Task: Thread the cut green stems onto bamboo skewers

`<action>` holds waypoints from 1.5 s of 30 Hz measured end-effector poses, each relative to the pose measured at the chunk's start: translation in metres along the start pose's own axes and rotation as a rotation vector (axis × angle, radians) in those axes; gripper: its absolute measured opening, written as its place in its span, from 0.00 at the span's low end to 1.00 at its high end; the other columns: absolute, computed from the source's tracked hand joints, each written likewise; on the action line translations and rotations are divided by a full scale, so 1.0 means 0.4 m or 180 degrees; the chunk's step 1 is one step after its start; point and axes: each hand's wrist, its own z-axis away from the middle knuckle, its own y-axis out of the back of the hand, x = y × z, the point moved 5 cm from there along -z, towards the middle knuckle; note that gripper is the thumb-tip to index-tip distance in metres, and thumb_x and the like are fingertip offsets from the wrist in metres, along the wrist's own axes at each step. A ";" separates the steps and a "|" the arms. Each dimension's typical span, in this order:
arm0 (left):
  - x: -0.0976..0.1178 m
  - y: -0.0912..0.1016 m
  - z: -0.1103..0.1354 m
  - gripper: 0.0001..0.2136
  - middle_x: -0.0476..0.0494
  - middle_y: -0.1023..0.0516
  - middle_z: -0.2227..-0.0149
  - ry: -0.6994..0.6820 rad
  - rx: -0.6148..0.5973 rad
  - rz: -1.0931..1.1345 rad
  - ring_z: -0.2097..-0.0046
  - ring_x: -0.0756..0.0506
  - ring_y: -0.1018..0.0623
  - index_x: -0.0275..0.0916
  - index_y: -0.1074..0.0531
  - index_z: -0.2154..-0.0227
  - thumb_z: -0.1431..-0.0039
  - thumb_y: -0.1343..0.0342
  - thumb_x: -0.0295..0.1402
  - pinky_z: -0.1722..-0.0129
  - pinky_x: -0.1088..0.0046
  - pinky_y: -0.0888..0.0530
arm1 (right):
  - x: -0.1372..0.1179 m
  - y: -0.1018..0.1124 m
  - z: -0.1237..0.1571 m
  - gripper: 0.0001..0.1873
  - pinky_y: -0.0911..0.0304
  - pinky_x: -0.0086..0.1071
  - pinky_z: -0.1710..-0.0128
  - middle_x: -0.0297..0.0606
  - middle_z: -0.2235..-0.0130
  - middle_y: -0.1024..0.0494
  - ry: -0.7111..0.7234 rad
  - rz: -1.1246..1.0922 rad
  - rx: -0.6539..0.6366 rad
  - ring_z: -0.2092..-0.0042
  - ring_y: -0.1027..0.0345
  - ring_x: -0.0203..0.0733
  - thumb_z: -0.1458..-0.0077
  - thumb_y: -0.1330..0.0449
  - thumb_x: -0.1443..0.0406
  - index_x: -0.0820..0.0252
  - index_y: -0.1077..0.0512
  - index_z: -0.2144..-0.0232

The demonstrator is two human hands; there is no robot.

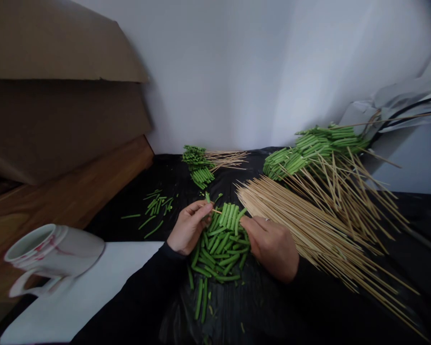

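A row of cut green bean pieces [230, 215] sits side by side on a thin wooden skewer [217, 211]. At its left end, my left hand [191, 225] pinches the skewer between thumb and fingers, and a small green piece [207, 197] shows at the fingertips. My right hand [273, 244] is closed on the right end of the row; its fingertips are partly hidden. Below both hands lies a loose heap of cut bean pieces [215, 258]. A large bundle of bare bamboo skewers [309, 220] lies just right of my right hand.
Filled skewers [316, 146] are stacked at the back right, and a smaller stack [197, 165] is at the back middle. Scattered scraps [158, 206] lie left on the black plastic sheet [129, 225]. A mug [75, 251] stands on white paper [107, 282]; a cardboard box [64, 110] is behind.
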 end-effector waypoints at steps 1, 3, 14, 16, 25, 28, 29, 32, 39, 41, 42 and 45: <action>0.006 0.010 -0.006 0.10 0.49 0.25 0.72 -0.0026 0.0098 0.0034 0.70 0.54 0.28 0.35 0.21 0.73 0.59 0.29 0.33 0.70 0.79 0.32 | 0.006 0.001 0.000 0.15 0.54 0.34 0.72 0.33 0.76 0.30 -0.0020 0.0027 -0.0001 0.75 0.42 0.35 0.37 0.52 0.70 0.61 0.26 0.66; 0.022 0.033 -0.018 0.12 0.49 0.24 0.73 -0.0156 0.0284 -0.0033 0.70 0.53 0.28 0.36 0.21 0.71 0.59 0.29 0.34 0.70 0.79 0.32 | 0.020 0.002 0.000 0.15 0.54 0.34 0.72 0.33 0.76 0.30 -0.0074 0.0095 -0.0013 0.75 0.42 0.35 0.37 0.52 0.70 0.60 0.26 0.67; 0.040 0.052 -0.041 0.10 0.47 0.23 0.71 -0.1225 -0.0231 -0.2997 0.68 0.46 0.27 0.40 0.23 0.69 0.53 0.35 0.39 0.65 0.71 0.34 | 0.069 0.007 -0.002 0.11 0.51 0.31 0.72 0.33 0.73 0.27 -0.0225 0.0248 0.0064 0.73 0.37 0.34 0.40 0.49 0.70 0.60 0.26 0.65; 0.041 0.045 -0.032 0.10 0.47 0.26 0.70 -0.1458 -0.0220 -0.3614 0.66 0.45 0.29 0.40 0.24 0.74 0.52 0.36 0.42 0.64 0.70 0.34 | 0.066 0.008 -0.002 0.11 0.50 0.31 0.72 0.33 0.74 0.28 -0.0219 0.0251 0.0067 0.73 0.37 0.35 0.40 0.49 0.70 0.60 0.26 0.65; 0.025 0.032 -0.022 0.10 0.44 0.26 0.68 -0.1324 -0.0537 -0.4401 0.62 0.42 0.28 0.41 0.23 0.75 0.51 0.37 0.42 0.59 0.67 0.35 | 0.064 0.004 -0.001 0.12 0.50 0.32 0.72 0.34 0.73 0.27 -0.0207 0.0227 0.0026 0.73 0.37 0.35 0.39 0.49 0.70 0.60 0.26 0.63; 0.036 0.036 -0.027 0.08 0.45 0.24 0.70 -0.1398 -0.0348 -0.3842 0.66 0.44 0.27 0.40 0.23 0.75 0.50 0.37 0.40 0.63 0.69 0.34 | 0.063 0.006 -0.001 0.12 0.50 0.32 0.71 0.34 0.72 0.26 -0.0231 0.0193 0.0040 0.72 0.36 0.35 0.39 0.49 0.70 0.61 0.25 0.62; 0.039 0.038 -0.029 0.09 0.45 0.23 0.71 -0.1362 -0.0286 -0.3572 0.68 0.45 0.27 0.39 0.23 0.75 0.50 0.37 0.39 0.65 0.70 0.34 | 0.062 0.006 -0.001 0.12 0.50 0.31 0.71 0.35 0.72 0.26 -0.0234 0.0176 0.0039 0.72 0.36 0.35 0.39 0.49 0.70 0.61 0.25 0.62; 0.042 0.041 -0.032 0.09 0.46 0.23 0.74 -0.1155 -0.0193 -0.2651 0.71 0.48 0.27 0.37 0.23 0.72 0.52 0.35 0.39 0.68 0.72 0.33 | 0.060 0.008 -0.001 0.11 0.50 0.31 0.71 0.35 0.71 0.25 -0.0240 0.0144 0.0043 0.72 0.36 0.35 0.39 0.49 0.71 0.61 0.25 0.62; 0.015 0.048 -0.037 0.16 0.44 0.20 0.68 -0.0279 -0.0211 -0.0994 0.66 0.49 0.25 0.35 0.20 0.63 0.55 0.31 0.37 0.64 0.75 0.30 | 0.054 0.004 0.001 0.12 0.52 0.32 0.71 0.34 0.73 0.27 -0.0252 0.0108 -0.0030 0.72 0.37 0.35 0.38 0.50 0.70 0.60 0.26 0.64; 0.007 0.049 -0.038 0.17 0.44 0.19 0.67 -0.0005 -0.0251 -0.0590 0.66 0.51 0.25 0.35 0.20 0.63 0.57 0.30 0.36 0.65 0.77 0.30 | 0.050 0.004 0.000 0.13 0.54 0.33 0.72 0.33 0.74 0.29 -0.0230 0.0133 -0.0030 0.73 0.39 0.35 0.37 0.50 0.69 0.59 0.26 0.66; 0.005 0.049 -0.038 0.17 0.44 0.19 0.66 0.0094 -0.0265 -0.0451 0.66 0.52 0.25 0.34 0.20 0.63 0.57 0.30 0.35 0.65 0.79 0.30 | 0.047 0.004 -0.001 0.13 0.55 0.34 0.72 0.33 0.75 0.30 -0.0215 0.0142 -0.0031 0.74 0.40 0.35 0.37 0.51 0.69 0.59 0.26 0.68; 0.006 0.048 -0.038 0.17 0.43 0.20 0.66 0.0256 -0.0272 -0.0230 0.66 0.53 0.26 0.34 0.19 0.62 0.57 0.29 0.33 0.67 0.80 0.30 | 0.041 0.002 -0.001 0.15 0.56 0.34 0.72 0.33 0.76 0.31 -0.0173 0.0128 -0.0057 0.75 0.41 0.35 0.36 0.52 0.68 0.59 0.27 0.69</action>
